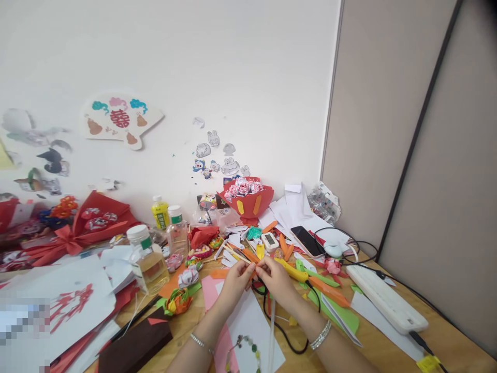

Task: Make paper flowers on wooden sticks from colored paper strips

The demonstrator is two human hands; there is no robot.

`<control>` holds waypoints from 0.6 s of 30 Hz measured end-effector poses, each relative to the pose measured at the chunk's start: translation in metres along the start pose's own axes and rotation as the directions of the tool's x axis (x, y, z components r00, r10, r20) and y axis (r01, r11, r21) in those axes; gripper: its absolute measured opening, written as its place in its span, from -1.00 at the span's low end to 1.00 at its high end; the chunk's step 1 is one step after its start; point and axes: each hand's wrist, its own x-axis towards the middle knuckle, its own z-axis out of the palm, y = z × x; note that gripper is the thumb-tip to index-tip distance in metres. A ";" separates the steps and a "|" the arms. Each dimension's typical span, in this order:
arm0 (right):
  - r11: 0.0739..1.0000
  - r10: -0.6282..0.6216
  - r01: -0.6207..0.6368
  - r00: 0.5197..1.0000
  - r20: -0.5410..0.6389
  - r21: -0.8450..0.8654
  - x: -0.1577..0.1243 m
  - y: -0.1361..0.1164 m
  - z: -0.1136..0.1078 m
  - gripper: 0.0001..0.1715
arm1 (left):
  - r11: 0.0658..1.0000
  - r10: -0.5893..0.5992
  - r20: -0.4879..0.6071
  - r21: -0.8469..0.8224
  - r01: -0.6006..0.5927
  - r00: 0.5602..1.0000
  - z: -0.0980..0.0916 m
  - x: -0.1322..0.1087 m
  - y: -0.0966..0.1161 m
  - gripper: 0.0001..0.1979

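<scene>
My left hand point(235, 280) and my right hand point(273, 275) meet above the middle of the table. Thumbs and fingertips of both pinch a small piece of orange paper point(254, 263), mostly hidden by the fingers. Beneath my wrists lie a white paper sheet point(248, 324) and a pink sheet point(222, 336). Just right of my right hand is a yellow tool with a black cord point(293, 269), its kind unclear. Folded orange paper pieces point(286, 249) and a yellow paper piece point(260, 251) lie beyond my fingers.
Left stand two clear bottles point(149, 264) point(177, 233) and a paper flower point(178, 300). Behind is a red-wrapped paper bouquet point(248, 202). A phone point(306, 241), a white timer point(269, 241) and a white power bank point(388, 298) lie right. A beaded bracelet point(254, 349) is in front.
</scene>
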 end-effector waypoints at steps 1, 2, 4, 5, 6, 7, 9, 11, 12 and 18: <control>1.000 -0.003 0.003 1.000 -0.003 -0.014 0.000 0.000 0.000 -0.85 | 1.000 -0.005 -0.002 -0.001 0.005 1.000 0.000 -0.001 0.001 -0.57; 0.999 -0.007 0.007 1.000 -0.007 -0.032 0.000 0.000 0.000 -0.85 | 1.000 -0.006 -0.007 -0.004 0.006 1.000 0.001 -0.001 0.002 -0.58; 0.998 -0.020 0.020 1.000 -0.012 -0.063 0.000 -0.001 -0.001 -0.86 | 1.000 -0.007 -0.017 -0.018 0.007 1.000 0.002 -0.003 0.003 -0.57; 0.997 -0.027 0.027 1.000 -0.010 -0.072 0.000 -0.001 -0.001 -0.86 | 1.000 -0.007 -0.017 -0.025 0.007 1.000 0.002 -0.003 0.003 -0.56; 0.997 -0.033 0.033 0.999 -0.008 -0.075 0.000 -0.002 -0.001 -0.86 | 0.999 -0.007 -0.018 -0.035 0.006 1.000 0.002 -0.003 0.004 -0.56; 0.997 -0.037 0.037 0.999 0.000 -0.073 0.000 -0.002 -0.001 -0.86 | 0.999 -0.006 -0.018 -0.043 0.005 1.000 0.002 -0.003 0.004 -0.55; 0.996 -0.032 0.034 0.999 0.023 -0.080 0.000 -0.002 -0.001 -0.81 | 0.999 0.000 -0.019 -0.054 -0.001 1.000 0.002 -0.003 0.003 -0.54; 0.993 -0.011 0.016 0.999 0.046 -0.114 0.000 -0.002 -0.002 -0.73 | 0.998 0.001 -0.027 -0.057 -0.003 1.000 0.002 -0.002 0.002 -0.54; 0.991 0.002 0.005 0.999 0.051 -0.136 0.000 -0.002 -0.002 -0.69 | 0.998 -0.002 -0.030 -0.057 0.000 1.000 0.002 -0.002 0.001 -0.54; 0.995 0.036 -0.036 0.999 -0.005 -0.097 0.000 -0.004 0.000 -0.70 | 0.998 0.019 -0.028 -0.060 -0.021 0.999 0.002 -0.002 -0.002 -0.55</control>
